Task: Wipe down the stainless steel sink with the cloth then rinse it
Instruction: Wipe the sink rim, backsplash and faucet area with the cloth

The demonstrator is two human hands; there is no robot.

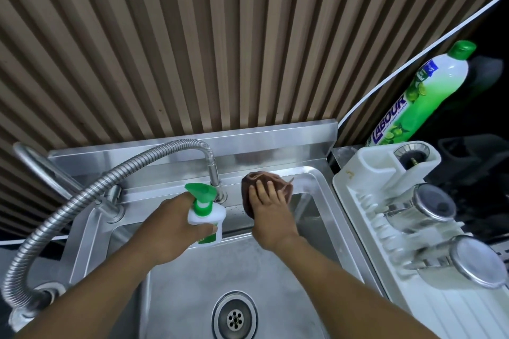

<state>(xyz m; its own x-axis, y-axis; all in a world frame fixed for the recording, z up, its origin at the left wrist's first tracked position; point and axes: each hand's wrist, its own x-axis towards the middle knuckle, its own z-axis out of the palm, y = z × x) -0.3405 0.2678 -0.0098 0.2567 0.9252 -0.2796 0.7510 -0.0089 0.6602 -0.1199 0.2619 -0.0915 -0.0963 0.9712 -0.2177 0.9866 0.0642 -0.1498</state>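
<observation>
While my right hand (268, 208) lies flat with fingers spread on the brown cloth (253, 180), pressing it against the back edge of the sink (327, 195), my left hand (168, 226) grips a white spray bottle (205, 213) with a green trigger, just left of the cloth. A flexible steel hose (137, 158) arcs in from the left and comes down right behind the bottle. The drain (235, 318) sits in the basin floor between my forearms. Right of the sink, a white dish rack (358, 192) carries two steel cups (432, 203). A green detergent bottle (418, 96) stands behind it.
</observation>
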